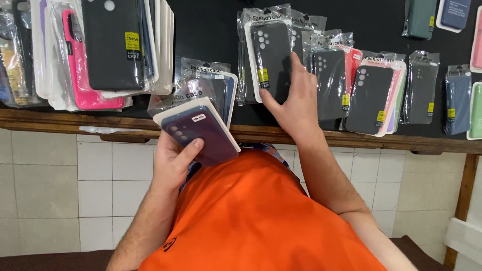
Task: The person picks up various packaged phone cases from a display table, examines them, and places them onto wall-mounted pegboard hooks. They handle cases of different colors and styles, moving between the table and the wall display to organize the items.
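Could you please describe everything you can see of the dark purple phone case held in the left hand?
The dark purple phone case is a matte, soft-looking shell with a camera cut-out cluster near its upper left corner and a small white sticker. It sits in a clear sleeve on top of a small stack with white edges, tilted diagonally in front of the wooden counter edge. The left hand grips it from below, thumb pressed on its face.

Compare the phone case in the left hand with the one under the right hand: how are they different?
The purple case is held off the table by the left hand, tilted, thumb on top; the black case lies flat on the dark table under the right hand. The purple one heads a small stack; the black one overlaps neighbouring packets. Both are packaged cases with camera cut-outs.
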